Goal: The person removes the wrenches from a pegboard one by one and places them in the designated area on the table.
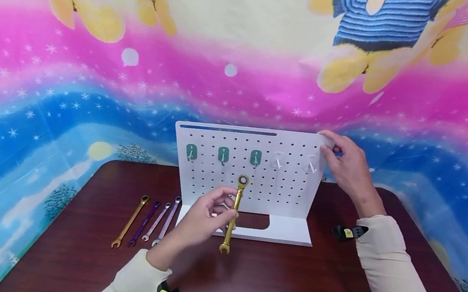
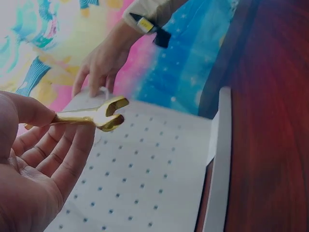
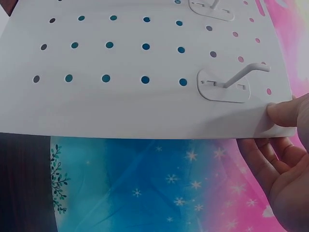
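A gold combination wrench (image 1: 234,215) is pinched between the thumb and fingers of my left hand (image 1: 207,214), held upright before the white pegboard (image 1: 250,187). Its ring end points up and its forked end down; in the left wrist view the fork (image 2: 112,114) faces away from the palm. My right hand (image 1: 348,168) grips the pegboard's upper right corner, thumb (image 3: 285,113) on the front face and fingers behind. Along the board's upper part sit green hooks (image 1: 223,154) and white hooks (image 3: 224,86), with nothing hanging on them.
Left of the board, a second gold wrench (image 1: 130,221), a purple wrench (image 1: 144,223) and two silvery-lilac wrenches (image 1: 156,222) lie side by side on the dark wooden table (image 1: 278,285). A printed cloth (image 1: 241,92) hangs behind the table.
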`<action>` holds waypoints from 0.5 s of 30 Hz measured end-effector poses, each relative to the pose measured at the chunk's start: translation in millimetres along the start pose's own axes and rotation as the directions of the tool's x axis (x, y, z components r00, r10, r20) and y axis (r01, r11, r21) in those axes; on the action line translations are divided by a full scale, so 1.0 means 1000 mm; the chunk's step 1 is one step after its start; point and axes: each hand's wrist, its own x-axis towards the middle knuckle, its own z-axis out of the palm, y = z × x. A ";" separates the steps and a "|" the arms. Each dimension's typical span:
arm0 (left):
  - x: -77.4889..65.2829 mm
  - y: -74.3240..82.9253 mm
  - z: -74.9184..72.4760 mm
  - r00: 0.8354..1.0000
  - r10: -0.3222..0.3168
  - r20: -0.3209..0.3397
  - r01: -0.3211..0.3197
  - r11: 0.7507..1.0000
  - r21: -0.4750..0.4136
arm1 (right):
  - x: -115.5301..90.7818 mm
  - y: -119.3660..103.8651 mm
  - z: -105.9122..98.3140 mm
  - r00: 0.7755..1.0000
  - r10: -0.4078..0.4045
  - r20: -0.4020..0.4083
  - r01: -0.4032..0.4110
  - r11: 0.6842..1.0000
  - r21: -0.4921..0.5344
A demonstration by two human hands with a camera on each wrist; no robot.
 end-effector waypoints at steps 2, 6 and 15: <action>-0.003 0.001 -0.007 0.999 -0.004 -0.032 0.005 1.000 0.011 | 0.001 0.001 -0.001 1.000 -0.004 -0.004 0.004 1.000 -0.001; -0.010 0.003 -0.022 0.995 -0.027 -0.092 0.030 0.999 0.036 | 0.002 0.001 -0.001 1.000 -0.014 0.001 0.014 1.000 0.003; -0.031 0.001 -0.059 0.971 -0.087 -0.225 0.109 0.990 0.089 | 0.001 0.002 0.000 1.000 -0.016 0.000 0.016 1.000 -0.003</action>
